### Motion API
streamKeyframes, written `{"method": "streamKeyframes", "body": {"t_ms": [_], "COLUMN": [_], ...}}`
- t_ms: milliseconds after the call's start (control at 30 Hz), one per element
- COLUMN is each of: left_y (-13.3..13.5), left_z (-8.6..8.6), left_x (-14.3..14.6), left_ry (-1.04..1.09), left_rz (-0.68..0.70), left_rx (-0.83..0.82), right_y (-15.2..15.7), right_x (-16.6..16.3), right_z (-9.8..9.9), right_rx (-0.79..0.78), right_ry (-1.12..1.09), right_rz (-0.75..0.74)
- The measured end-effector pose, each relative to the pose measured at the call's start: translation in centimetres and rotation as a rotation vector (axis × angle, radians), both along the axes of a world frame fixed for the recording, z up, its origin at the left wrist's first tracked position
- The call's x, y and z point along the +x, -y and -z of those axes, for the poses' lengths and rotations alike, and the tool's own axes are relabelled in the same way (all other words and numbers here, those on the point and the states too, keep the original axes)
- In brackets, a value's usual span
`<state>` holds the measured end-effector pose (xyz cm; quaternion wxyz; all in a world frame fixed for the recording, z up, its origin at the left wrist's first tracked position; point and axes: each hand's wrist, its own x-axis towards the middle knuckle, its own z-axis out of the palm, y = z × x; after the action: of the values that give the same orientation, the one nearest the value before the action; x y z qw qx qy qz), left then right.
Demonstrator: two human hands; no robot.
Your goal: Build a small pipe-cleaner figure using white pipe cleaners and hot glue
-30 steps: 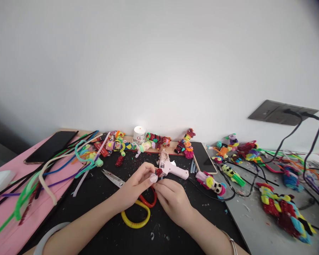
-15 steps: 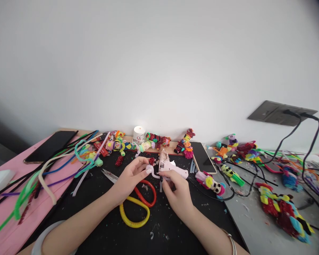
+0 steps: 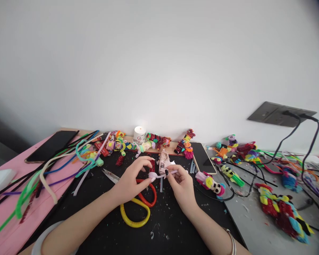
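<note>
My right hand pinches a lilac pipe cleaner between thumb and fingertips. Its left end is rolled into a small coil, right beside the thumb tip of my left hand. That hand is open, thumb and fingers apart; whether the thumb touches the coil I cannot tell. Behind the fingers a dark red glittery piece shows in part. A pale pink glue gun lies just beyond my right hand, partly hidden by it. Below my left hand are scissors with yellow and red handles.
Loose pipe cleaners and a dark phone lie at left. A paper cup and pipe-cleaner figures line the wall. Another phone, more figures and black cables from a wall socket are at right.
My left fingers have spread away from the coil. My right hand has shifted slightly right and up with the pipe cleaner, which now stretches straighter.
</note>
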<state>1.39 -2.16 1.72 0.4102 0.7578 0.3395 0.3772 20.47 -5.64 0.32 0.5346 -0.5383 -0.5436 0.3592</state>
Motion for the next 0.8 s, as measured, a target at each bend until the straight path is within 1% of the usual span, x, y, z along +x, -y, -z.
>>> {"method": "streamKeyframes", "body": {"t_ms": [67,133,233,333,433,567,633,800], "left_y": [0.2,0.4,0.6,0.7,0.7,0.6,0.6,0.9], "left_z": [-0.4,-0.6,-1.0,-1.3,-1.1,0.0,0.4,0.1], "left_x": [-0.1,-0.1,0.0,0.0,0.2,0.7,1.0,1.2], "left_ry": [-0.104,-0.160,-0.177,-0.104,0.034,0.291,0.402,0.611], "left_rz": [0.009,0.028,0.040,0.027,0.028,0.102,0.124,0.239], "left_rx": [0.126,0.172,0.166,0.110,-0.033,-0.377,-0.498,-0.734], "right_y": [-0.1,-0.2,-0.3,-0.2,-0.1,0.2,0.4,0.5], "right_x": [0.1,0.1,0.0,0.0,-0.2,-0.5,-0.6,-0.6], "right_z": [0.1,0.1,0.0,-0.2,-0.3,-0.3,-0.3,-0.5], "right_rx": [-0.006,-0.006,0.010,0.012,-0.012,-0.099,-0.135,-0.140], "right_ry": [-0.050,-0.088,-0.113,-0.111,-0.122,-0.231,-0.288,-0.348], "right_rz": [-0.002,-0.015,-0.046,-0.074,-0.109,-0.172,-0.199,-0.211]}}
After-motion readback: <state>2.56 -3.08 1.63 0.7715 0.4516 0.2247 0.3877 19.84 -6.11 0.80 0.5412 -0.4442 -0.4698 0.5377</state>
